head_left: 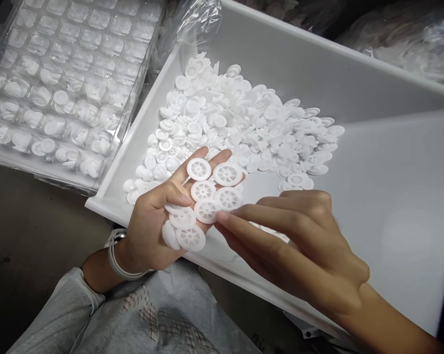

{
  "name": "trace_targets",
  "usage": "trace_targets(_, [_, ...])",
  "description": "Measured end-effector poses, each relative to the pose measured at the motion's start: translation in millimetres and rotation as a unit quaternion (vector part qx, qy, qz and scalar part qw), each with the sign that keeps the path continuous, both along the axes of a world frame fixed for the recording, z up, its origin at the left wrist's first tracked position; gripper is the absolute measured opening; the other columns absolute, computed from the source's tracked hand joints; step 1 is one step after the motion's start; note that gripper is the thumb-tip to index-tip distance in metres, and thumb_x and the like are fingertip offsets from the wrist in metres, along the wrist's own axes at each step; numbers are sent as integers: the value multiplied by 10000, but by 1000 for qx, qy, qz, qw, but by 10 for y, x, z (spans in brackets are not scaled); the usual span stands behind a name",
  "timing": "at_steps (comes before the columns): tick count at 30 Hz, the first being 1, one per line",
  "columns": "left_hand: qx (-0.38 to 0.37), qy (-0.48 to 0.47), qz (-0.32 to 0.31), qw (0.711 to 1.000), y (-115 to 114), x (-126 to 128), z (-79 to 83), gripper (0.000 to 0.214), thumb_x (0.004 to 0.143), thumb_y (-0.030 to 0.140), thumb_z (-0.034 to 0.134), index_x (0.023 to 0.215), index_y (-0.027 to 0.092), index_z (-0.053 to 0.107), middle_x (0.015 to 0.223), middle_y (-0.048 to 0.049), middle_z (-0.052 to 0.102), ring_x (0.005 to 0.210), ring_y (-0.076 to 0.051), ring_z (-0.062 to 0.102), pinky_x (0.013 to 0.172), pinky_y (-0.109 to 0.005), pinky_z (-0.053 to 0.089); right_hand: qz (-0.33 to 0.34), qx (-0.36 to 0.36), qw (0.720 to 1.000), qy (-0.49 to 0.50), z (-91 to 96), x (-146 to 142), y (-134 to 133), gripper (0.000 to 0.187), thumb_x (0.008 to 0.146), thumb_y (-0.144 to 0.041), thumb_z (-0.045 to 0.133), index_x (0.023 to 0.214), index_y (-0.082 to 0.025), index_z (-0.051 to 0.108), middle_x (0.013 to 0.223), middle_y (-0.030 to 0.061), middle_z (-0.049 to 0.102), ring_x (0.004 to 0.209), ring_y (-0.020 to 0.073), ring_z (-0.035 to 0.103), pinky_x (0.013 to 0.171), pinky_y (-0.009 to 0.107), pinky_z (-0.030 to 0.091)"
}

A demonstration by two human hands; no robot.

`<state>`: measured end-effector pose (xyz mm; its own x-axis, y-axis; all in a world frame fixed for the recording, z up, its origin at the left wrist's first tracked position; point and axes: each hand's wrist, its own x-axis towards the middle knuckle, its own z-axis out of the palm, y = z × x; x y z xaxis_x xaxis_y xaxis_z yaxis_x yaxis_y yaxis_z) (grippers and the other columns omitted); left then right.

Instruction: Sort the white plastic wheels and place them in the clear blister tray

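Palm up, my left hand [148,221] holds several white plastic wheels with spokes, its thumb curled over them and its fingers stretched beneath. A larger spoked wheel [227,174] lies out at the fingertips, and another wheel [191,238] sits by the heel of the palm. From the right comes my right hand [291,236], fingers closed together, with its tips at the edge of a spoked wheel [206,211] in the left palm. Under and behind both hands, a heap of similar white wheels [236,113] fills the left part of a white bin [399,182].
Left of the bin stands a stack of clear plastic trays [92,39], whose front pockets contain small white parts. Crumpled clear film [199,19] hangs over the bin's far left corner. Behind the bin's right wall are clear plastic bags [409,44].
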<state>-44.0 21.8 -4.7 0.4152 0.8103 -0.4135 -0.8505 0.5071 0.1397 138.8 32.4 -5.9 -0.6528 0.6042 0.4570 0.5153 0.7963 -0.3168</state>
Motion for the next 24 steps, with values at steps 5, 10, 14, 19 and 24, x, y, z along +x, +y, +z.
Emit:
trace_targets(5, [8,6,-5,1000,-11,11,-16,738,725,112,473,1450,233,418,1517,4,470,1451,-288,344,1249,-487,179,61,98,992,-43,59,-62,23,262,788,24,662,1029,-81,663,784,58,707,704,164,584,593,372,395])
trace_targets(10, [18,4,-21,1000,-26,20,-41,711,724,115,474,1418,264,465,1525,18,459,1462,-274,330,1245,-483,191,54,106,993,-27,60,-63,18,243,780,15,686,1009,-63,659,770,64,695,704,166,570,596,372,382])
trace_targets(14, [28,-9,-27,999,-19,19,-47,785,718,108,471,1479,278,378,1551,26,419,1470,-263,316,1222,-468,259,43,107,993,-22,70,-68,-25,190,798,14,674,973,-57,656,746,48,682,694,154,548,602,373,374])
trace_targets(19, [14,-12,-8,1000,-7,18,-38,842,710,104,455,1525,226,284,1569,-2,388,1467,-254,322,1226,-442,255,42,95,994,-33,94,-67,-50,178,808,2,677,969,-71,651,745,40,680,703,152,555,615,373,387])
trace_targets(24, [13,-12,-10,1000,-13,1,-12,829,715,99,441,1522,224,296,1557,-2,408,1476,-262,296,1210,-447,282,46,110,993,-26,61,-62,-41,172,786,11,688,916,-97,658,741,21,666,677,143,571,595,365,387])
